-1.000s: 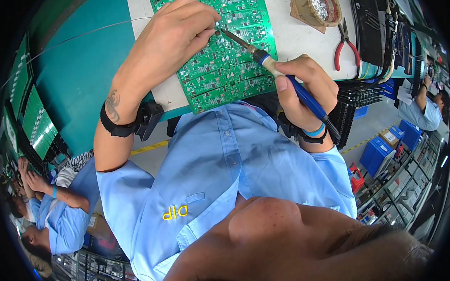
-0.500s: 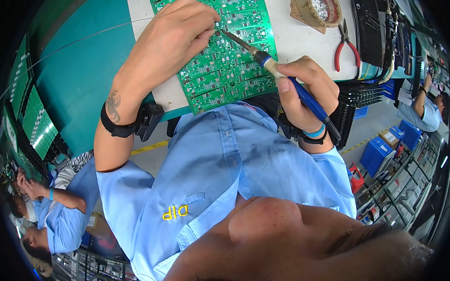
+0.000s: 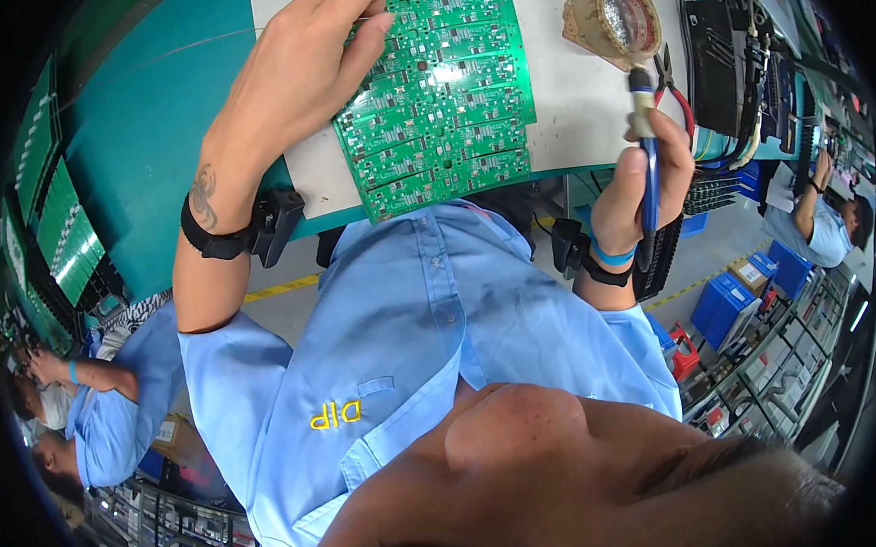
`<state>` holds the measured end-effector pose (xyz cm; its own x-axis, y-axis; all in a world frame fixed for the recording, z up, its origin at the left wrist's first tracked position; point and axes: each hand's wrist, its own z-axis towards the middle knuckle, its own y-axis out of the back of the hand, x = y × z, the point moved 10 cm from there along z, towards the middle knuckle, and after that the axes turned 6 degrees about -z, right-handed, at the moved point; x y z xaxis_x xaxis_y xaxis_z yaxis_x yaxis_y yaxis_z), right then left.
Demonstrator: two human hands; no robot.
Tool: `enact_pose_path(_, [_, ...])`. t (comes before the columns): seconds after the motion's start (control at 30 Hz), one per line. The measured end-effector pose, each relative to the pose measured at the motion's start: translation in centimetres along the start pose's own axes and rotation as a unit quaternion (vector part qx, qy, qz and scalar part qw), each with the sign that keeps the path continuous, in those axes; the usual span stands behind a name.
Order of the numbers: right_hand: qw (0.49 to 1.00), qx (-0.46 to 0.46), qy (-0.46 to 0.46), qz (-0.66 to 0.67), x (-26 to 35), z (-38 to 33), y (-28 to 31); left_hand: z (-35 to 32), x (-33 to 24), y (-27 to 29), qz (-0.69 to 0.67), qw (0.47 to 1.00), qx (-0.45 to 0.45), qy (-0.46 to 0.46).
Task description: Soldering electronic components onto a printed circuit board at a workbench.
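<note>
My right hand (image 3: pixel 647 175) is wrapped round the blue handle of a soldering iron (image 3: pixel 650 184). The iron points away from me, its front end at the near rim of a round, brownish pot (image 3: pixel 611 22) with shiny metallic stuff inside; I cannot make out its tip. My left hand (image 3: pixel 320 61) is closed in a pinch over the left part of a green circuit board panel (image 3: pixel 452 109). A thin solder wire (image 3: pixel 189 53) runs in from the left to those fingers. Small components dot the panel, with one dark round part (image 3: pixel 422 67) near its middle.
Red-handled pliers (image 3: pixel 681 101) lie beside the pot, partly behind the iron. A black tool holder (image 3: pixel 715 66) and cables line the right side. More green boards (image 3: pixel 75 238) stand in racks at left. Co-workers sit at left (image 3: pixel 105 410) and far right (image 3: pixel 817 222).
The soldering iron has swung right, from the middle of the panel to the pot. My left hand has drawn back up and left, uncovering the dark round part.
</note>
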<state>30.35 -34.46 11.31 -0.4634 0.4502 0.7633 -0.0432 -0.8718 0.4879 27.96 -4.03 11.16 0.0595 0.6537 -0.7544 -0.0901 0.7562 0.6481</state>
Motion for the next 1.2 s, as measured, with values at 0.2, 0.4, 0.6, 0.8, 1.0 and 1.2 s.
enact_pose_path(0.2, [0.974,0.192,0.087,0.088,4.3,1.1,-5.0,0.3,-1.5,-0.3,-0.018,0.993,0.029,-0.111])
enact_pose_path(0.4, [0.974,0.193,0.099,0.067,5.5,1.5,-6.5,-2.2,-0.8,0.3,-0.269,0.844,-0.15,-0.439])
enact_pose_path(0.6, [0.972,0.2,0.108,0.059,5.5,1.5,-6.9,-0.4,-0.5,-1.7,-0.001,0.99,0.038,-0.139])
enact_pose_path(0.8, [0.97,0.198,0.126,0.063,5.4,1.2,-7.1,0.2,-1.1,-1.5,-0.013,0.993,0.075,-0.089])
enact_pose_path(1.0, [0.967,0.201,0.146,0.057,5.7,1.0,-7.1,-0.5,-0.5,-1.9,0.006,0.991,0.051,-0.123])
enact_pose_path(1.2, [0.968,0.2,0.135,0.064,6.0,1.4,-7.1,-0.5,-0.5,-1.9,0.013,0.989,0.037,-0.145])
